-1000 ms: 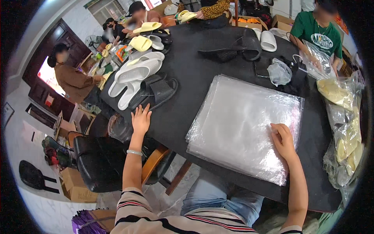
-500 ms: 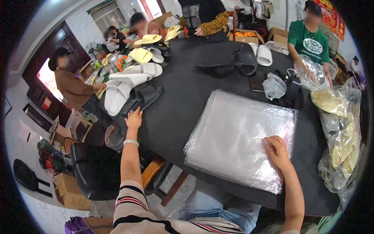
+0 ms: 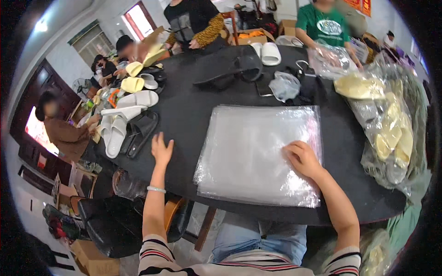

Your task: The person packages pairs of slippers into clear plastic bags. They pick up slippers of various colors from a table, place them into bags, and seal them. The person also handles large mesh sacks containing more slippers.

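Observation:
My left hand (image 3: 162, 149) is over the black table with its fingers spread and nothing in them. Just beyond it lies a pair of black slide sandals (image 3: 142, 132), apart from my fingertips. My right hand (image 3: 304, 159) rests on the right part of a stack of clear plastic bags (image 3: 248, 156). Its fingers are loosely bent, with a gap to the thumb, and no bag is lifted. The stack lies flat in front of me, its edges slightly fanned at the left.
White slides (image 3: 113, 133) and yellow slides (image 3: 132, 84) line the table's left side. A large black sandal (image 3: 225, 73) lies at the far middle. Bagged yellow slides (image 3: 391, 124) are at the right. Co-workers stand around the table; a black chair (image 3: 108, 225) is at lower left.
My left hand has come away from the black slides, back toward me. My right hand stays on the bag stack. The whole view has shifted as my head turned.

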The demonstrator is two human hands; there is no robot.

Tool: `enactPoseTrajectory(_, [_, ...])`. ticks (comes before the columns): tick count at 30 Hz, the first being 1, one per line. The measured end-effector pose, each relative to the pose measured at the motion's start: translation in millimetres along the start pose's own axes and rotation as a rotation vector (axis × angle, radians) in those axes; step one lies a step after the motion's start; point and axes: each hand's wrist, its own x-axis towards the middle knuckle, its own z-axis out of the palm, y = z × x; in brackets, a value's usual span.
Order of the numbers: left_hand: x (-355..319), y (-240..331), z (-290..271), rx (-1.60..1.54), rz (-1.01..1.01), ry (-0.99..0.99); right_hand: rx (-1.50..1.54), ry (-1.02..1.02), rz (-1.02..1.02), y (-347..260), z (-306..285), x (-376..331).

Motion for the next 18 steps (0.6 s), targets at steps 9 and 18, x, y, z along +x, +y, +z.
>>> enactPoseTrajectory(9, [1.6,162.2,12.3,-0.687,0.063,-0.625,0.081,0.454,0.360,54.7,-50.4,-4.1])
enactPoseTrajectory(18, [6.5,179.9,16.4,-0.583,0.301,-0.619,0.113,0.291,0.466,80.4,-20.8,-13.3])
